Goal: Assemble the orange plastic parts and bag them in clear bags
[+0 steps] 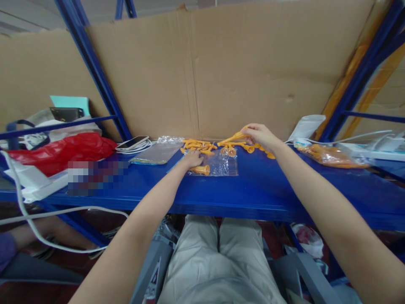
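Pinching 1 orange piece point(233, 137) at its right end, the right hand point(262, 136) holds it over orange pieces point(231, 151) at the far side of the blue table point(247, 192). Left of it, the left hand point(191, 159) is low over a clear bag point(221, 165), beside an orange cone point(202, 170); whether it grips anything, I cannot tell. Work looks partway along: the orange pile point(198, 145) beyond the left hand seems unsorted, while a filled bag point(332, 156) lies right, possibly finished. Nothing shows how many pieces are left.
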{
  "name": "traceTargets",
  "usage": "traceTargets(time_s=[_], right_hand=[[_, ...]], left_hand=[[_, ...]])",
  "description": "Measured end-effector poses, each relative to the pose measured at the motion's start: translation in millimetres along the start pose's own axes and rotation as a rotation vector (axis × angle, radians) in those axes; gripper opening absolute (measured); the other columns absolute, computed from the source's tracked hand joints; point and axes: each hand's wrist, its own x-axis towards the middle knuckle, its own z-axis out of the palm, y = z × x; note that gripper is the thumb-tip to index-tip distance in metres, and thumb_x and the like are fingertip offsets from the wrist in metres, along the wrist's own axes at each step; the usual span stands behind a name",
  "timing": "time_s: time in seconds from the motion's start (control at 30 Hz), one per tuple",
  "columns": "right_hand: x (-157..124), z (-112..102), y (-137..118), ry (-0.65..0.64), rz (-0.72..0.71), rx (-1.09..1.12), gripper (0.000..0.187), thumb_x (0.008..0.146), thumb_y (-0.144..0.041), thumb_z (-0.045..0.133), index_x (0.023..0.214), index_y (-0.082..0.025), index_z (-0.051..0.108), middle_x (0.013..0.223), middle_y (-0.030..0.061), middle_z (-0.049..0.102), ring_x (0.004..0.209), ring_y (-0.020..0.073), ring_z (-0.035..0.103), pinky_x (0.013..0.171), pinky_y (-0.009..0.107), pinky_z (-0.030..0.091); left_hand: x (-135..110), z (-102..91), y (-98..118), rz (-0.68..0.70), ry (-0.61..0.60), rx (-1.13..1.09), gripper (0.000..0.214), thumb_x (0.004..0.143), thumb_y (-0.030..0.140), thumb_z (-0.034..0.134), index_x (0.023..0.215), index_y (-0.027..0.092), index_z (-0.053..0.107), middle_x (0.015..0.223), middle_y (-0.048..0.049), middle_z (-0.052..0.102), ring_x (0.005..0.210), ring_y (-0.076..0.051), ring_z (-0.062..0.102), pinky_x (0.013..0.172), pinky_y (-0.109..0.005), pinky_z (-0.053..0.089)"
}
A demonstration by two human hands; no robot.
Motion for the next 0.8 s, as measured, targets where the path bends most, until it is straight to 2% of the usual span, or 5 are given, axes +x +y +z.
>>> traceTargets(time_s=[0.13, 0.3, 0.5, 0.67, 0.8], right_hand=[[-13, -20, 15, -0.116, 0.054, 0.093, 0.005, 0.079, -0.021, 0.064, 0.077, -0.017, 0.061, 0.057, -0.0021, 0.057, 0.042, 0.0065, 0.044, 0.039, 0.017, 0.033], [-13, -27, 32, -0.221, 0.132, -0.070, 0.006, 0.078, -0.020, 0.063, 0.081, -0.016, 0.066, 0.061, 0.0005, 0.063, 0.046, 0.0081, 0.047, 0.044, 0.019, 0.037], [-17, -19, 27, -0.231, 0.144, -0.276, 0.020, 0.077, -0.023, 0.066, 0.095, -0.016, 0.071, 0.066, 0.0014, 0.066, 0.054, 0.0096, 0.052, 0.053, 0.021, 0.042], [-22, -5, 26, -0.306, 0.071, -0.243, 0.026, 0.072, -0.022, 0.071, 0.096, -0.015, 0.071, 0.068, -0.0015, 0.064, 0.056, 0.0084, 0.052, 0.055, 0.020, 0.043], [-21, 17, 35, -0.260, 0.030, -0.196, 0.023, 0.074, -0.019, 0.071, 0.096, -0.014, 0.070, 0.065, -0.0029, 0.060, 0.054, 0.0075, 0.050, 0.055, 0.021, 0.044]], left_hand=[[2, 0.6, -1, -0.022, -0.038, 0.034, 0.050, 0.092, 0.039, 0.038, 0.132, 0.014, 0.054, 0.144, -0.0138, 0.051, 0.135, -0.027, 0.045, 0.110, -0.036, 0.036], [4, 1.4, -3, -0.018, -0.030, 0.007, 0.050, 0.091, 0.038, 0.039, 0.132, 0.014, 0.054, 0.143, -0.0147, 0.052, 0.134, -0.028, 0.046, 0.109, -0.037, 0.037], [3, 2.6, -3, -0.040, -0.013, -0.058, 0.050, 0.092, 0.039, 0.040, 0.132, 0.012, 0.054, 0.145, -0.0167, 0.050, 0.135, -0.027, 0.046, 0.110, -0.035, 0.035], [4, 2.2, -2, -0.048, -0.002, -0.099, 0.052, 0.092, 0.039, 0.041, 0.136, 0.013, 0.051, 0.147, -0.0151, 0.048, 0.136, -0.026, 0.044, 0.111, -0.035, 0.034], [6, 4.0, -2, -0.055, 0.009, -0.145, 0.053, 0.093, 0.039, 0.039, 0.137, 0.011, 0.049, 0.147, -0.0165, 0.047, 0.137, -0.026, 0.043, 0.111, -0.036, 0.034]])
